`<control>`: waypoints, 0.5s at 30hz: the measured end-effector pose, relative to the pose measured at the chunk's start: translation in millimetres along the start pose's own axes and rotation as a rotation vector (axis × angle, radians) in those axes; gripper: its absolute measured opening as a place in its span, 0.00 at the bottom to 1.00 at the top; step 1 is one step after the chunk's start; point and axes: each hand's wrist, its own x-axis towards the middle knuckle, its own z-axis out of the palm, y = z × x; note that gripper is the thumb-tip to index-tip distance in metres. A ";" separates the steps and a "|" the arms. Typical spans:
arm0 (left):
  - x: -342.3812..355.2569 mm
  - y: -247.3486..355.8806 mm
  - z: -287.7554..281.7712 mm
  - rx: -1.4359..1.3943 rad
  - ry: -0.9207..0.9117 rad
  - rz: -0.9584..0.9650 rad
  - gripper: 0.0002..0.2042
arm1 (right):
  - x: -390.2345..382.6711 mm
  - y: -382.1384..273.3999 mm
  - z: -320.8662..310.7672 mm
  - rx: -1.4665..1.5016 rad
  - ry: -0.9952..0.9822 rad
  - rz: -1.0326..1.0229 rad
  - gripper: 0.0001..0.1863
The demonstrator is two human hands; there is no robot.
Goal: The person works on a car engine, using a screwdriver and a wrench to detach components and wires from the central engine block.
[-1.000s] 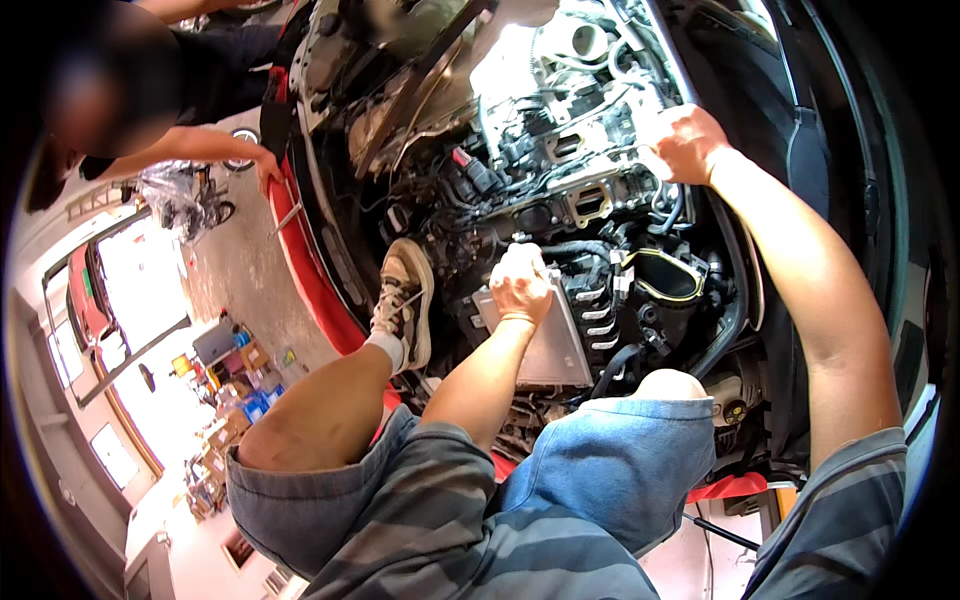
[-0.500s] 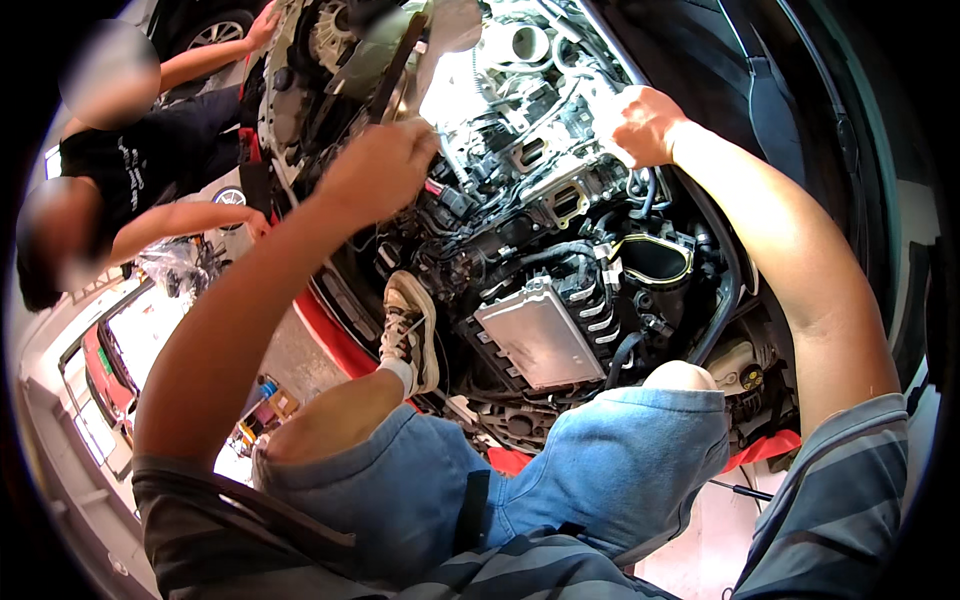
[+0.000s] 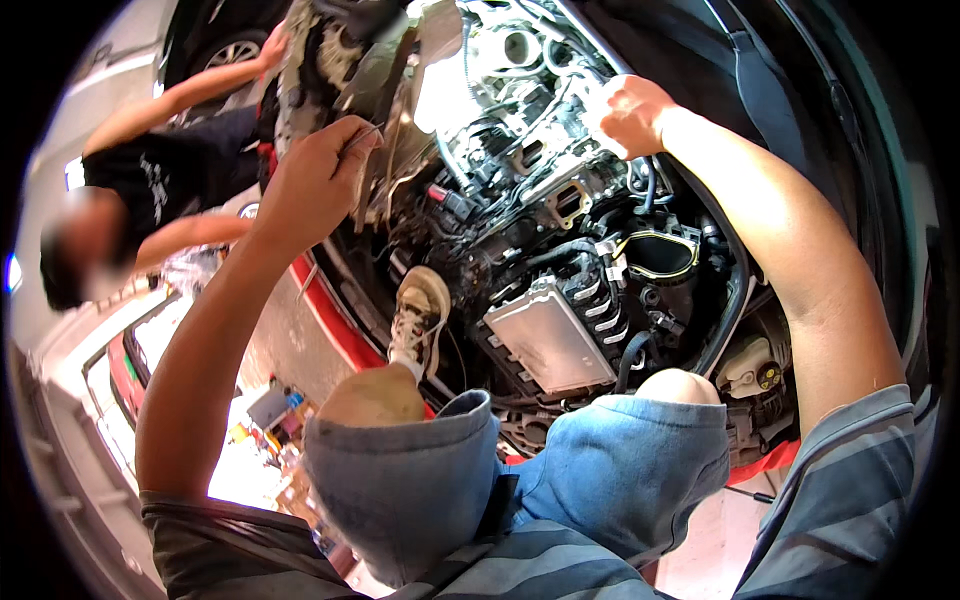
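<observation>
My left hand is raised over the left side of an open engine bay, its thumb and fingertips pinched together. A thin, narrow piece shows at the fingertips, too small to name. My right hand is curled closed at the upper right side of the engine, beside hoses and metal parts; whatever lies inside its fingers is hidden. Between and below the hands are an exposed rectangular port, a flat silver box with cables along its side, and a black open duct with a yellowish rim.
I am perched over the engine bay, my left shoe among the parts near its red edge. A co-worker in a black shirt leans in from the left, one hand on the car's front. A white reservoir sits lower right.
My left hand has moved left, away from the engine's middle. My right hand stays nearly in place. My left knee has shifted right, and the co-worker has moved slightly.
</observation>
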 end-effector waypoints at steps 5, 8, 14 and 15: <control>86.1 33.0 56.5 -0.058 -0.017 0.203 0.14 | -4.2 7.5 18.8 0.041 -0.066 0.062 0.05; 132.1 39.6 108.7 -0.212 -0.108 0.207 0.16 | -4.0 0.3 2.0 0.050 -0.028 0.043 0.05; 104.4 5.0 237.8 -0.143 0.298 0.573 0.17 | -6.0 4.0 9.9 0.017 -0.095 0.009 0.06; 91.7 -11.0 246.6 -0.167 0.200 0.520 0.18 | -2.2 0.1 3.1 0.021 -0.003 0.004 0.06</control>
